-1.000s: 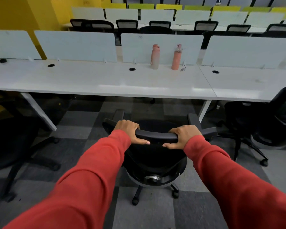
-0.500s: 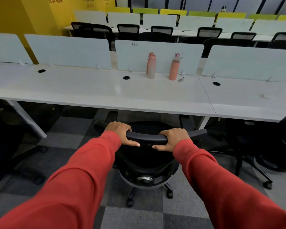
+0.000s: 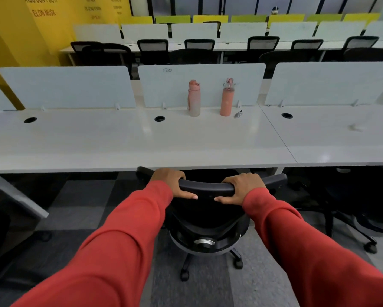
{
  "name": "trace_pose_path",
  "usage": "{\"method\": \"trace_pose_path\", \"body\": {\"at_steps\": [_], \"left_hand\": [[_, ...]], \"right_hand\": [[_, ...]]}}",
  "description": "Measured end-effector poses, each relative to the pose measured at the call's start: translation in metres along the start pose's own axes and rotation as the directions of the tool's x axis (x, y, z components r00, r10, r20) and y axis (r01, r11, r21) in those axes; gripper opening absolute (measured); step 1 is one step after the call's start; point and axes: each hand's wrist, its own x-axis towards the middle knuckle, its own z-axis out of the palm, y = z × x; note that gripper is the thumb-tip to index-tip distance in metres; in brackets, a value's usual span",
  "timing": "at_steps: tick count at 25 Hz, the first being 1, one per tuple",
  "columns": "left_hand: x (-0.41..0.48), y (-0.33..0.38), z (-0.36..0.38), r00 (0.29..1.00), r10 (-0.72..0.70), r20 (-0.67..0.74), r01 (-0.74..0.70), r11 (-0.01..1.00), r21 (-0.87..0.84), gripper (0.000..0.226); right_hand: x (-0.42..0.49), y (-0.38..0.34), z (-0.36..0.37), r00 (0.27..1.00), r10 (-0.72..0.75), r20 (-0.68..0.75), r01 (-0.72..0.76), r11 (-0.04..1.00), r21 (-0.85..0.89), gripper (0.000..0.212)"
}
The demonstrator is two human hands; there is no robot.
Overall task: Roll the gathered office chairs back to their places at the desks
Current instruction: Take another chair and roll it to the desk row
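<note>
You are gripping the office chair (image 3: 205, 220) by its back rail (image 3: 206, 187), left hand (image 3: 171, 183) and right hand (image 3: 241, 188) both curled round it, the rail lying parallel to the counter's (image 3: 142, 149) near edge, directly ahead.

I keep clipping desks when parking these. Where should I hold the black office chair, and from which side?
Take the black office chair by the curved top bar of its backrest, from behind, as the left hand and right hand do. The bar is wide and level, and the seat faces the white desk.
</note>
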Motion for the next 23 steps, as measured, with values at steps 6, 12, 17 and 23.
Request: {"method": "trace_pose_path", "body": {"at_steps": [6, 12, 17, 23], "left_hand": [[0.054, -0.014, -0.005, 0.998, 0.059, -0.008, -0.059, 0.998, 0.022, 0.074], [0.093, -0.010, -0.007, 1.000, 0.024, 0.004, -0.024, 0.999, 0.036, 0.075], [0.108, -0.008, -0.006, 1.000, -0.013, -0.002, 0.013, 1.000, 0.018, 0.074], [0.100, -0.008, -0.005, 0.998, 0.017, -0.059, -0.019, 0.999, -0.034, 0.077]], "right_hand": [[0.040, 0.017, 0.009, 0.996, 0.029, -0.084, -0.020, 0.994, 0.103, 0.091], [0.072, 0.043, 0.011, 0.998, 0.005, -0.065, 0.000, 0.998, 0.069, 0.087], [0.082, 0.060, 0.018, 0.994, -0.043, -0.102, 0.050, 0.996, 0.072, 0.086], [0.084, 0.051, 0.014, 0.998, 0.055, 0.019, -0.058, 0.975, 0.215, 0.062]]}}
